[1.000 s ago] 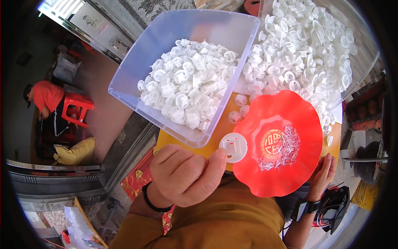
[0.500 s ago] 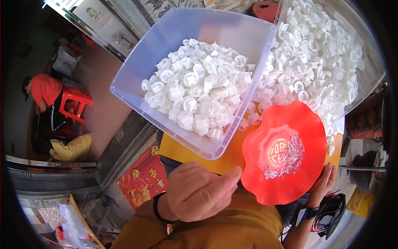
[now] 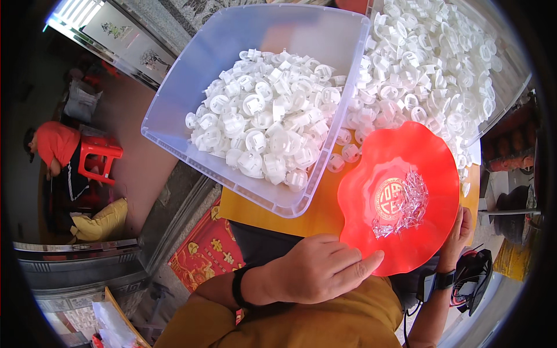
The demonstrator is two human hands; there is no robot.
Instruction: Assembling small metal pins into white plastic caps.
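Observation:
A red dish with a wavy rim (image 3: 362, 191) is tilted toward me, a gold emblem at its centre. Small clear, pin-like pieces (image 3: 413, 200) lie in a heap inside it. My right hand (image 3: 458, 235) grips the dish at its right edge, with some fingers hidden behind the rim. At the lower left rim is my left hand (image 3: 328, 269), its fingers curled and pressed together and their tips overlapping the dish; whether something small is pinched there is hidden. Beyond stands a clear plastic bin (image 3: 174, 130) holding many white round plastic parts (image 3: 261, 119).
A second clear bin (image 3: 513, 110) at the right spills more white parts (image 3: 423, 81) onto the yellow tabletop (image 3: 255, 211). A red printed bag (image 3: 203, 255) lies below the table's left. Far left, a person in red (image 3: 58, 142) is by a red stool (image 3: 100, 156).
My left hand has moved right and slightly down, to the dish's lower left rim. The whole view has shifted a little; my right hand still holds the dish.

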